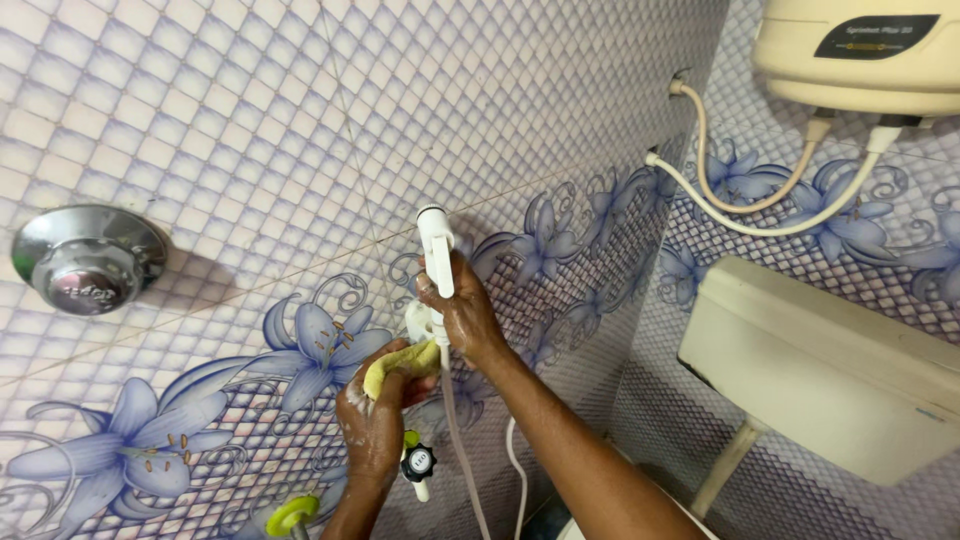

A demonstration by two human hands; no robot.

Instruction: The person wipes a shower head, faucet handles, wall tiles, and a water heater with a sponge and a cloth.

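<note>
Your right hand [465, 315] grips the white sprayer [437, 250] at its wall holder. Just below the sprayer, your soapy left hand [375, 420] squeezes a yellow sponge [400, 362]. Soap could make the sprayer slip.

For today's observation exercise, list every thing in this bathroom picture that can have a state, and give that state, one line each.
Left hand: soapy, fingers closed on the yellow sponge.
Yellow sponge: pressed against the white holder on the wall.
Right hand: closed around the white hand sprayer.
White hand sprayer: held upright, hose hanging down.
Wall tap: cannot tell if open.
Cistern: lid on.
Water heater: two hoses connected.
</note>
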